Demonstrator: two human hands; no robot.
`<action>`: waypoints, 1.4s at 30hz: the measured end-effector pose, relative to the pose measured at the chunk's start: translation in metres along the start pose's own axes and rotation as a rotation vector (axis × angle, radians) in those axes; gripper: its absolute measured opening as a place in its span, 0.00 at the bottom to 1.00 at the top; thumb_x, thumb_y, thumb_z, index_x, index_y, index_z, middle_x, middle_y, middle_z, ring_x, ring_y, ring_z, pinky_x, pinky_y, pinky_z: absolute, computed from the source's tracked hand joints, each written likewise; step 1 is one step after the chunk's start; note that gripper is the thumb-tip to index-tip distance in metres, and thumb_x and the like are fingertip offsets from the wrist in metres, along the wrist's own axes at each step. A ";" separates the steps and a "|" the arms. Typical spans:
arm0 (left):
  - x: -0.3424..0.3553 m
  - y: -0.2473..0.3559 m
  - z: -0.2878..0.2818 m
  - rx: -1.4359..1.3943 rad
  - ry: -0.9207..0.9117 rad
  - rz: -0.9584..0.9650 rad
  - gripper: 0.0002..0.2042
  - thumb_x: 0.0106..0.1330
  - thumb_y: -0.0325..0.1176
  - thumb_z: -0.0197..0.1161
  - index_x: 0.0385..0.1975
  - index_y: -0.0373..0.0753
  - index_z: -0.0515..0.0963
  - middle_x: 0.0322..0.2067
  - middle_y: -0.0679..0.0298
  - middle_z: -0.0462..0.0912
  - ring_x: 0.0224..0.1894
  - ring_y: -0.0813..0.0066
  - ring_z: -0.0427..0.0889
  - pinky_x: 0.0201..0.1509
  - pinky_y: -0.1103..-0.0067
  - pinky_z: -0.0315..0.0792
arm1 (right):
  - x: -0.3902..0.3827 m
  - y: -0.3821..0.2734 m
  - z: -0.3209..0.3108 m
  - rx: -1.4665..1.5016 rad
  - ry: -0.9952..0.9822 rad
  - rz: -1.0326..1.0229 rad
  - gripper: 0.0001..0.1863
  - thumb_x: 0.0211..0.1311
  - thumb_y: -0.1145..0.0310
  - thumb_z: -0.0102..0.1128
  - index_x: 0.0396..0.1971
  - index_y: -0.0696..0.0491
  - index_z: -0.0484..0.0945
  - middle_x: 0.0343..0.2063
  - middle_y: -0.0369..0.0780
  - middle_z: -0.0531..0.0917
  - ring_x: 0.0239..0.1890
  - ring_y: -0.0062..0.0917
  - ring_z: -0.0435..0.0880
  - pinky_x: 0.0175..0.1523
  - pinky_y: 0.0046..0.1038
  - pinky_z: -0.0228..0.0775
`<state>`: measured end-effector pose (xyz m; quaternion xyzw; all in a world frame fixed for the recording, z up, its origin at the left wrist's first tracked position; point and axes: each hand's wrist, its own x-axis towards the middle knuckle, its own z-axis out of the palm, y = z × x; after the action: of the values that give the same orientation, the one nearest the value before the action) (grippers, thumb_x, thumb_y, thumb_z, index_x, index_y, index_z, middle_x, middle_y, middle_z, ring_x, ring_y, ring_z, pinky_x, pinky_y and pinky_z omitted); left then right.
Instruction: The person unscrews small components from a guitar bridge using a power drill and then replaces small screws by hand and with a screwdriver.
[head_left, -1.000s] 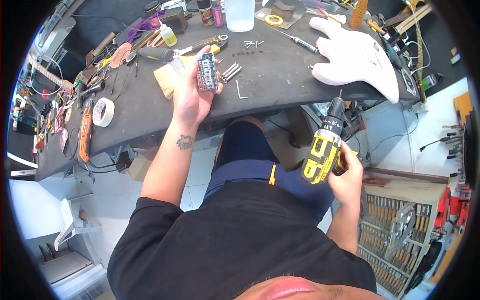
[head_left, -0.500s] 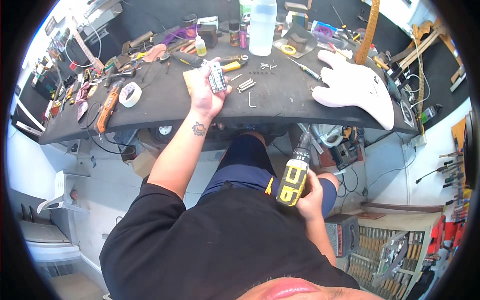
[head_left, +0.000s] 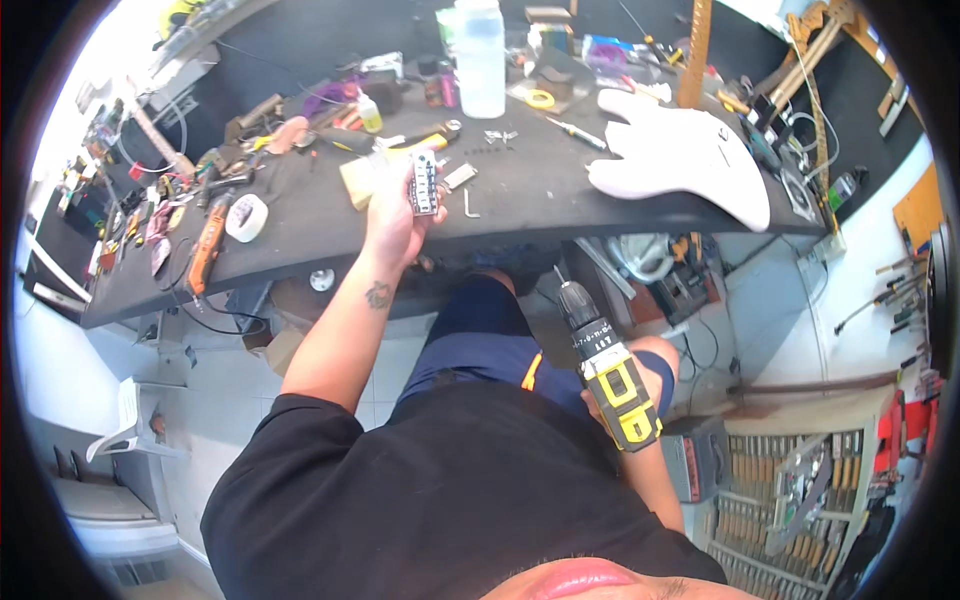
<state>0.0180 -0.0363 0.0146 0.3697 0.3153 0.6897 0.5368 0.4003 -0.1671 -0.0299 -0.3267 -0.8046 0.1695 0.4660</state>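
Observation:
A small metal guitar bridge (head_left: 425, 183) with a row of saddles rests in my left hand (head_left: 392, 222), fingers closed round its edges, just over the bench's front edge. My right hand (head_left: 592, 404) is wrapped round a yellow and black cordless drill (head_left: 607, 365), held over my right thigh. A thin bit sticks out of its chuck, which points up toward the bench. The drill's body hides most of that hand. Beside the bridge lie a few long screws (head_left: 460, 177) and an L-shaped hex key (head_left: 471, 205). Smaller screws (head_left: 500, 137) lie farther back.
On the right of the dark bench (head_left: 540, 205) lies a pale pink guitar body (head_left: 680, 160). A translucent bottle (head_left: 481, 70) stands at the back. To the left are a roll of white tape (head_left: 246, 218) and an orange corded tool (head_left: 209, 245). A drawer unit (head_left: 790, 500) stands lower right.
The drill has swung to the right and closer to me, its chuck now tilting up-left. My left hand has come slightly nearer with the bridge. The whole view has shifted a little.

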 end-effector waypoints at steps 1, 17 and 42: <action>-0.015 0.009 0.020 0.040 -0.001 -0.053 0.22 0.84 0.47 0.42 0.64 0.39 0.71 0.42 0.64 0.81 0.34 0.76 0.81 0.25 0.79 0.74 | 0.008 -0.009 -0.003 -0.104 0.039 -0.054 0.29 0.52 0.70 0.77 0.54 0.65 0.81 0.38 0.42 0.90 0.36 0.28 0.92 0.41 0.25 0.82; -0.056 0.018 0.064 0.019 -0.181 -0.172 0.23 0.85 0.45 0.40 0.65 0.32 0.69 0.43 0.62 0.77 0.31 0.80 0.79 0.16 0.86 0.72 | 0.017 -0.011 0.021 0.933 -0.038 0.367 0.44 0.61 0.50 0.74 0.66 0.63 0.63 0.29 0.40 0.83 0.28 0.20 0.82 0.34 0.24 0.75; -0.051 0.010 0.051 -0.003 -0.270 -0.219 0.23 0.81 0.45 0.50 0.60 0.30 0.72 0.42 0.63 0.78 0.27 0.87 0.77 0.18 0.90 0.66 | 0.021 0.015 0.053 1.187 0.037 0.387 0.35 0.58 0.68 0.79 0.57 0.55 0.62 0.37 0.49 0.83 0.25 0.28 0.85 0.27 0.28 0.79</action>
<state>0.0638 -0.0869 0.0415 0.4214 0.2777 0.5718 0.6468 0.3527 -0.1406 -0.0519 -0.1547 -0.4912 0.6634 0.5429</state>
